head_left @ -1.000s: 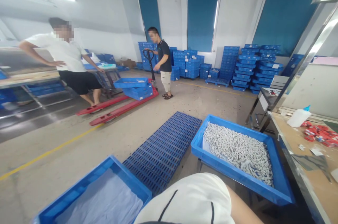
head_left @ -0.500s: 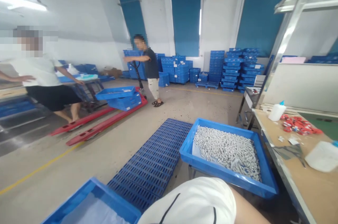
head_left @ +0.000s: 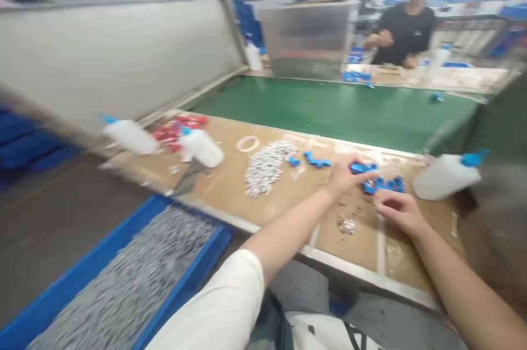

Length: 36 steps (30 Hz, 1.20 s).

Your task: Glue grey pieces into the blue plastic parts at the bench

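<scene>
My left hand (head_left: 345,178) is at the blue plastic parts on the workbench, its thumb and fingers closed around one blue plastic part (head_left: 362,167). More blue parts (head_left: 382,185) lie just beyond my fingertips. Close by on the right, my right hand (head_left: 400,210) has its thumb and forefinger pinched together; a small pale spot shows at the tips, too blurred to name. Between my forearms, a little heap of shiny small pieces (head_left: 346,226) rests on the bench. A few loose blue parts (head_left: 317,161) lie left of my left hand.
The brown workbench (head_left: 222,185) carries a pile of small grey-white parts (head_left: 267,166), a white ring (head_left: 247,144), red parts (head_left: 175,133) and white bottles (head_left: 447,177). Behind runs a green belt (head_left: 313,108). A blue tray (head_left: 82,273) stands lower left. Across the belt is a co-worker (head_left: 405,34).
The view has swung right from the floor, pallet and pallet truck to the workbench. Both my hands, out of view before, are now at the blue parts.
</scene>
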### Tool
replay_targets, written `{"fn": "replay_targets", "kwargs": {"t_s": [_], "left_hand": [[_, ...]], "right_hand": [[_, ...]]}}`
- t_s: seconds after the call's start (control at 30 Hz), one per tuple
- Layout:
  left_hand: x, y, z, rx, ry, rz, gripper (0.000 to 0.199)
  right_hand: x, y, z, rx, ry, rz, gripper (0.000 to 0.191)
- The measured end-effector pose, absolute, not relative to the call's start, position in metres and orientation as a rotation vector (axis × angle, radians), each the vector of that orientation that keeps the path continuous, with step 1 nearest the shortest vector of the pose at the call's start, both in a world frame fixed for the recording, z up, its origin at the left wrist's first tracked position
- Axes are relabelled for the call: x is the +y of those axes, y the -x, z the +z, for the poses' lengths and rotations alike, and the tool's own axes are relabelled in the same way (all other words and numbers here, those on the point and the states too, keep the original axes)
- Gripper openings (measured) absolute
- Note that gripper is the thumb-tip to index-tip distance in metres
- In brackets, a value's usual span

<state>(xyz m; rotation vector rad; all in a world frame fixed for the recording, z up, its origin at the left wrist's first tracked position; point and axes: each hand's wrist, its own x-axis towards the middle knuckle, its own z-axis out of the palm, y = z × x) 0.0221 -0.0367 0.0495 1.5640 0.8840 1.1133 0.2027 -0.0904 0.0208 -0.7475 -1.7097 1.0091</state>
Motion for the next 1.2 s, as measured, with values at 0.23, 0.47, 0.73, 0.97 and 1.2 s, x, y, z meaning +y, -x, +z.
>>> {"fn": "replay_targets", "kwargs": {"t_s": [0.23,0.47,0.73,0.97,1.2], "left_hand": [[-0.022,-0.023,0.014,0.678,-1.432,1.166,0.051],[-0.024,-0.032,0.003,0.463,-1.227,1.133,0.046],[-0.017,-0.032,-0.007,0.515,-1.214,1.09,0.039],[-0.012,-0.035,-0.006,0.509,-1.203,1.129,0.04],[-0.009,-0.034,-0.003,0.446,-1.259,1.21,0.045]], "right_hand": [[-0.11,-0.207,0.016,-1.933,0.689,1.011,0.006],[-0.123,-0.189,0.021,-2.026,0.847,0.901,0.009],[-0.124,-0.185,0.015,-2.148,0.819,0.954,0.01],[-0.124,-0.185,0.01,-2.115,0.851,0.936,0.012],[-0.123,-0.186,0.011,-2.111,0.831,1.001,0.01]]}}
